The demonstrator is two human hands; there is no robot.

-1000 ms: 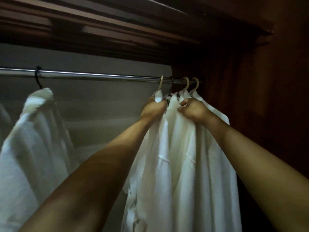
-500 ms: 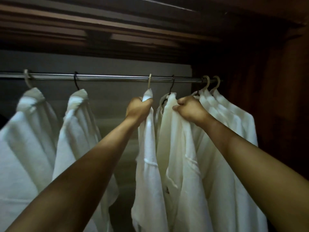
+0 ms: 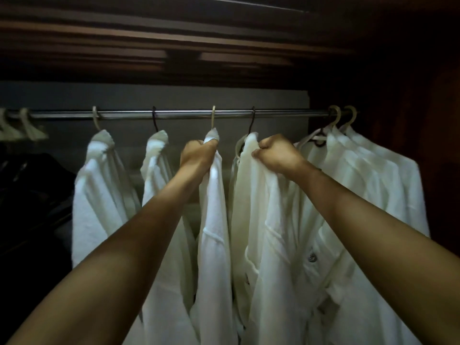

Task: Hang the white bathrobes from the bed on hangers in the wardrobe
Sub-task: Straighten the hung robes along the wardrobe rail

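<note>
Sliding further apart along the rail (image 3: pixel 184 114) at mid-frame, two white garments (image 3: pixel 214 195) open a gap, left hand (image 3: pixel 198 155) gripping one's shoulder, right hand (image 3: pixel 276 154) clutching the other's collar, probably making room beside the towelling bathrobes (image 3: pixel 99 185) hanging left of centre.

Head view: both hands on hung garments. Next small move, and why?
Probably let go with both. The left hand grips the cream-hook garment, the right hand the dark-hook garment; both hooks sit over the rail, gap between, so nothing looks left to seat.
</note>
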